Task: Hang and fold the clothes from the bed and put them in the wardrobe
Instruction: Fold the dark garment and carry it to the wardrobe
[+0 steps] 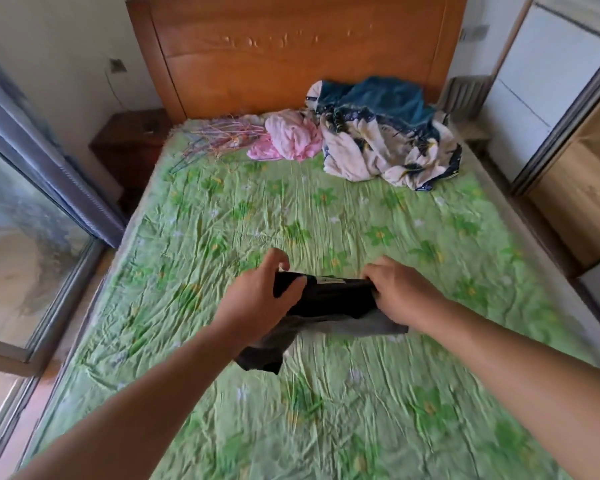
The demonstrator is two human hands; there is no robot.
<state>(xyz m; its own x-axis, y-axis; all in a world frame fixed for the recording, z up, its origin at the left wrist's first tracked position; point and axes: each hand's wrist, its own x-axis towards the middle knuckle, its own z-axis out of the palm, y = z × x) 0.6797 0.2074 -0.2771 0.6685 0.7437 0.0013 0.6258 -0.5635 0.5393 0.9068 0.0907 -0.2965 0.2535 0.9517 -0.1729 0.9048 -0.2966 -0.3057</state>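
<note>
A dark garment [329,299], black with a grey underside showing, hangs above the middle of the bed [222,230], held up by both hands. The left hand [260,296] grips its left end, thumb over the top edge and fingers curled behind the cloth. The right hand [400,292] pinches the right end the same way, fingers folded down over the fabric. A loose corner of the garment droops below the left wrist, and a small white label shows along the upper edge between the hands.

The bed carries a crumpled green sheet with a flower print. Near the wooden headboard [291,53] lie more clothes: a pink piece [291,140], beside it a cream patterned heap [385,154] with a teal-blue piece [378,98] on top. To the left of the pink piece rests a bundle of thin coloured hangers [215,140]. A dark nightstand [129,147] stands at the bed's left, a glass door [25,220] beyond it, and a wardrobe [582,188] on the right.
</note>
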